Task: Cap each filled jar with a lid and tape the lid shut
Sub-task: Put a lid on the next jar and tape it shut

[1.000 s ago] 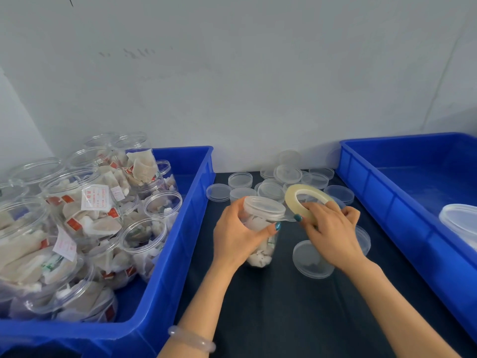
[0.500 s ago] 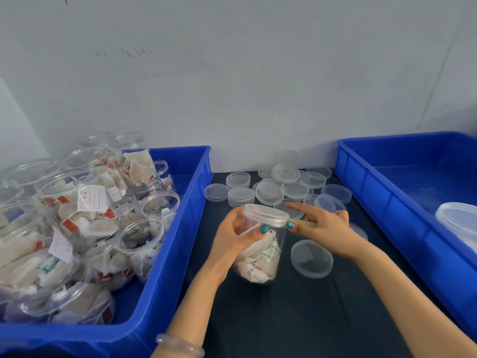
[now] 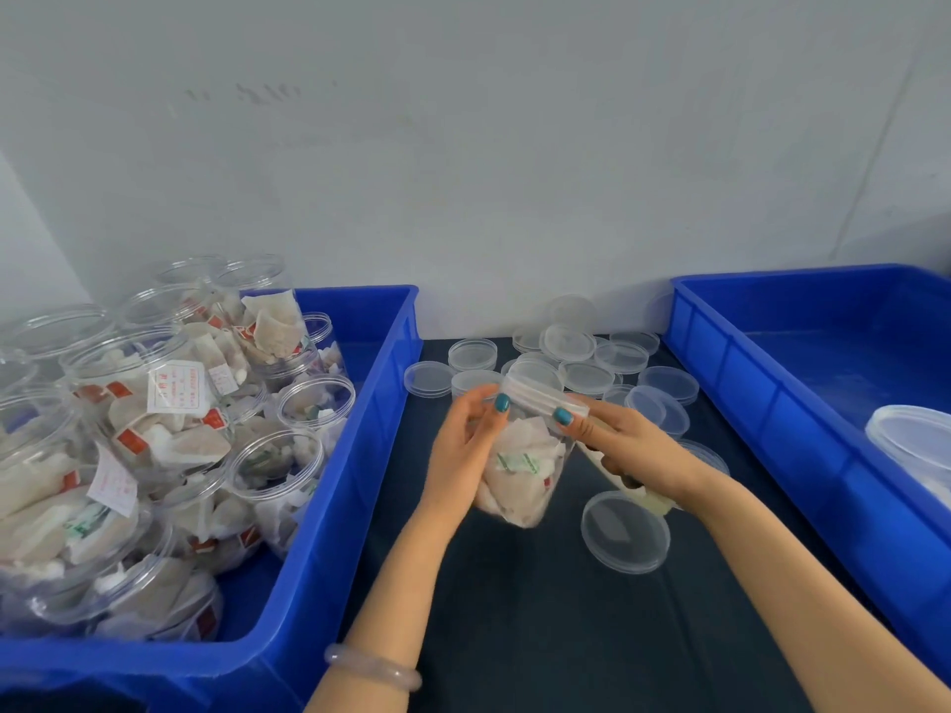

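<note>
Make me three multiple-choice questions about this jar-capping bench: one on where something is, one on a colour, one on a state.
1. Where are the lidless jars? A. on the mat B. in the left bin C. on a shelf
2. What colour is the left bin? A. red B. green C. blue
3. How is the jar between the left hand and right hand? A. capped and tilted B. lidless C. lying empty
Answers: 1 B: they pile inside its walls. 2 C: its walls are blue. 3 A: a lid sits on it and it leans.
</note>
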`<state>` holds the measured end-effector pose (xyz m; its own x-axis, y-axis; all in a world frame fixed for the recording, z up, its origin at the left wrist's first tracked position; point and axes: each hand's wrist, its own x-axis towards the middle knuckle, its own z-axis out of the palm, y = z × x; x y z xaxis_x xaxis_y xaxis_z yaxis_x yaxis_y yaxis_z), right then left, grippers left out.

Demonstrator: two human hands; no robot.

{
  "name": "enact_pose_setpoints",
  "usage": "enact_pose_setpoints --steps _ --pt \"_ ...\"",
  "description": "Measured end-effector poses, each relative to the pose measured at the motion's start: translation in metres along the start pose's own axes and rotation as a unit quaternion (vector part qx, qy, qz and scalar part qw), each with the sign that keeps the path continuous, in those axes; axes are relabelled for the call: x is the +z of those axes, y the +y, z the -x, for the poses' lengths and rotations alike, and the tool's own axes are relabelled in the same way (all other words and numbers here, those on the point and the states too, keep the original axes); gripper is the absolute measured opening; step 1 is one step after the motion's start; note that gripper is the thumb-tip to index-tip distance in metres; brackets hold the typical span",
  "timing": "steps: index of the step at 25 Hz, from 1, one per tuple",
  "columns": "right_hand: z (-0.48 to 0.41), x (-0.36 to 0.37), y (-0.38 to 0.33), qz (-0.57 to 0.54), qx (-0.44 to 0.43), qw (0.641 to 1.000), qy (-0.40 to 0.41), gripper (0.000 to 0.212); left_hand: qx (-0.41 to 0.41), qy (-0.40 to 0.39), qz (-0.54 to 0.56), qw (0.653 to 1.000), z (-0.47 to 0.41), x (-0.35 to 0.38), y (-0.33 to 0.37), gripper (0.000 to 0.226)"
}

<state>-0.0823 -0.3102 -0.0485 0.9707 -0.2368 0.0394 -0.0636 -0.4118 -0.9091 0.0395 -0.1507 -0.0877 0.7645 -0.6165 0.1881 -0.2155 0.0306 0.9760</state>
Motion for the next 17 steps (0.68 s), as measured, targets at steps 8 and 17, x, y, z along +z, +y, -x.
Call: enact_pose_setpoints --steps 8,17 --pt "-0.008 0.000 -0.003 0.047 -0.036 0.998 -0.006 0.041 0.079 0.037 -0.224 0.971 0.006 0.013 -0.009 0.113" --pt "-0.010 -0.017 0.015 0.140 0.004 0.990 0.023 0.063 -0.016 0.022 -0.019 0.999 0.000 0.002 -0.012 0.075"
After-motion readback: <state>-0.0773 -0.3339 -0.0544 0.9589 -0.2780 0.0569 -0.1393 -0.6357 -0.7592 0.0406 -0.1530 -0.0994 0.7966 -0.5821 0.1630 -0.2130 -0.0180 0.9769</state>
